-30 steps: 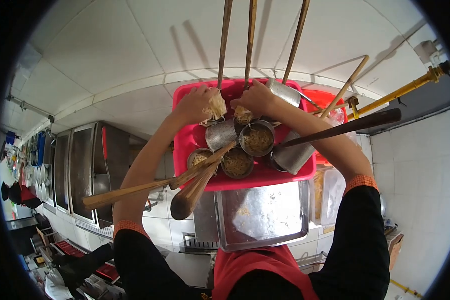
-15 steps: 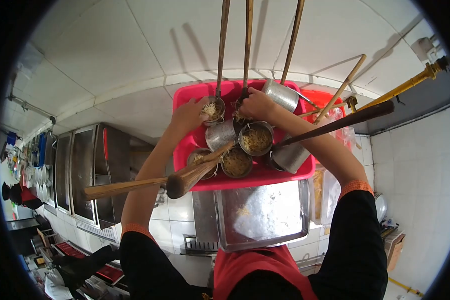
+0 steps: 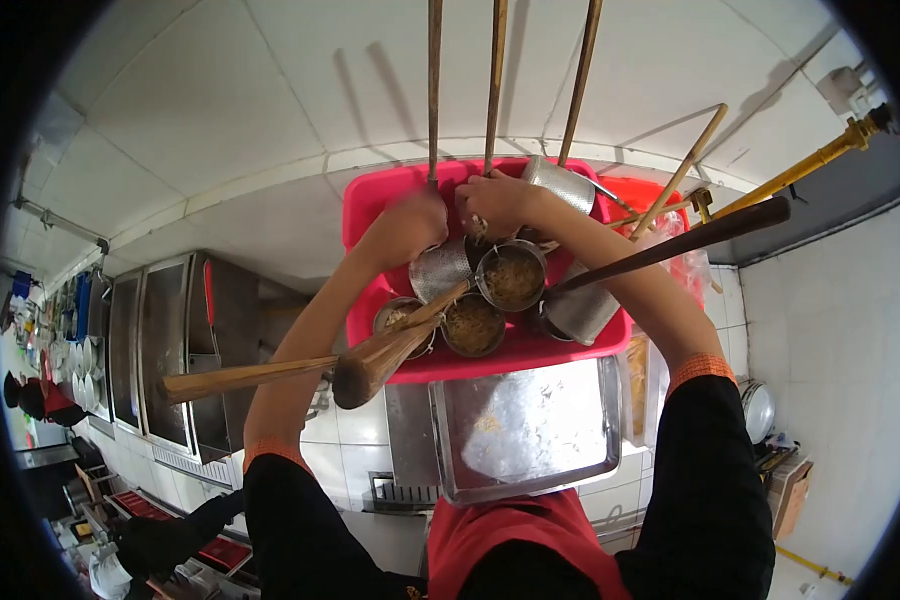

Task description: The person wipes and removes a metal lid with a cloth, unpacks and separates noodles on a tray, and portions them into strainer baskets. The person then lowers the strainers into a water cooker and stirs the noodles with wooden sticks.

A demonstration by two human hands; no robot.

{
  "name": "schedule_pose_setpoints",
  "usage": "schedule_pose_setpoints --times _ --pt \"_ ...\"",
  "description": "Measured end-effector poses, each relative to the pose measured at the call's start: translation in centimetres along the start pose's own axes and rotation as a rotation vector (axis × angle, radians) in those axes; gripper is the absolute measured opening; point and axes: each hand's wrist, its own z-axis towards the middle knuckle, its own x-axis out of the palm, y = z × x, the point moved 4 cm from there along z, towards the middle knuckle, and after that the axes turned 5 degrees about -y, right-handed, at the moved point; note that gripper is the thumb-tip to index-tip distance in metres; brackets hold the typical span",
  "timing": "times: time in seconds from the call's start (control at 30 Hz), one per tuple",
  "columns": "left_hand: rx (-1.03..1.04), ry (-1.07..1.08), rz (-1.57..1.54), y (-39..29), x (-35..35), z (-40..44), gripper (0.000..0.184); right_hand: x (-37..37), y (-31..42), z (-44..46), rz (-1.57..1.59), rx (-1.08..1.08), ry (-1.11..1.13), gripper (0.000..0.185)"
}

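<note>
My left hand (image 3: 416,222) is smeared by motion over the back-left noodle strainer, which it hides. My right hand (image 3: 497,204) is closed, its fingers curled at the back-middle strainer. Pale noodles (image 3: 478,226) show just under its fingertips. Nearer me are a strainer with noodles (image 3: 513,277), another filled strainer (image 3: 474,325) and a third one (image 3: 400,315) at the left. A perforated strainer (image 3: 440,273) lies on its side between them. All rest in a pink tub (image 3: 520,362).
Long wooden handles (image 3: 385,365) stick out over the tub's front and left; a dark handle (image 3: 690,240) crosses under my right forearm. A metal tray (image 3: 530,430) with noodle crumbs stands before me. A yellow pipe (image 3: 800,185) runs along the right. Tiled wall (image 3: 300,80) rises behind.
My left hand has moved slightly right and now covers the strainer whose noodles were showing. My right hand has shifted a little left, its fingers curled closer together.
</note>
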Motion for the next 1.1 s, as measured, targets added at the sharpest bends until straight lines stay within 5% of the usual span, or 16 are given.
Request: schedule_pose_setpoints --times 0.17,0.23,0.33,0.37,0.4,0.47,0.6,0.67,0.73,0.8,0.87,0.93,1.0,1.1 --pt "-0.234 -0.241 -0.253 1.2 -2.6 -0.6 0.013 -0.4 -0.9 -0.4 -0.089 0.029 -0.066 0.028" --pt "-0.465 -0.265 0.1 2.7 -3.0 -1.8 0.021 -2.3 -0.8 -2.1 -0.188 0.067 -0.079 0.024" --pt "-0.269 -0.222 0.365 1.2 -3.3 -3.4 0.033 -3.7 -0.3 -4.9 -0.149 0.05 -0.064 0.023" --pt "-0.269 -0.218 0.36 0.8 -3.7 -4.1 0.033 -4.3 -0.4 -5.4 -0.073 0.041 -0.226 0.023" --pt "-0.36 -0.232 0.269 0.3 -4.9 -4.7 0.038 -4.9 -0.5 -6.2 0.002 0.033 -0.388 0.023" --pt "-0.461 -0.275 -0.042 -1.2 -7.6 -7.0 0.045 -6.5 -0.1 -10.1 0.088 0.11 -0.367 0.026" --pt "-0.716 -0.201 -0.631 -7.2 -12.5 -15.3 0.054 -6.1 -1.0 -21.0 0.618 0.365 -0.869 0.033" --pt "-0.635 -0.209 -0.61 -12.4 -14.7 -18.6 0.059 -4.4 1.2 -27.3 0.644 0.679 -0.834 0.032" --pt "-0.57 -0.204 -0.504 -16.9 -15.1 -18.6 0.06 -4.3 7.0 -30.6 0.73 0.708 -0.414 0.036" --pt "-0.516 -0.427 -0.431 -20.3 -14.6 -18.0 0.055 -8.6 15.6 -27.9 0.879 0.419 -0.304 0.043" --pt "-0.559 -0.53 -0.351 -18.9 -9.5 -17.7 0.045 -10.5 19.7 -22.0 0.886 0.335 -0.626 0.05" --pt "-0.645 -0.583 -0.537 -20.0 -9.1 -14.9 0.034 -9.9 20.2 -16.6 0.798 0.424 -0.585 0.061" --pt "-0.696 -0.686 -0.785 -20.3 -8.6 -13.1 0.027 -6.9 19.7 -12.1 0.841 0.269 -0.508 0.065" --pt "-0.611 -0.678 -0.969 -20.4 -6.3 -12.2 0.037 -6.8 19.2 -11.3 0.747 0.275 -0.472 0.062"
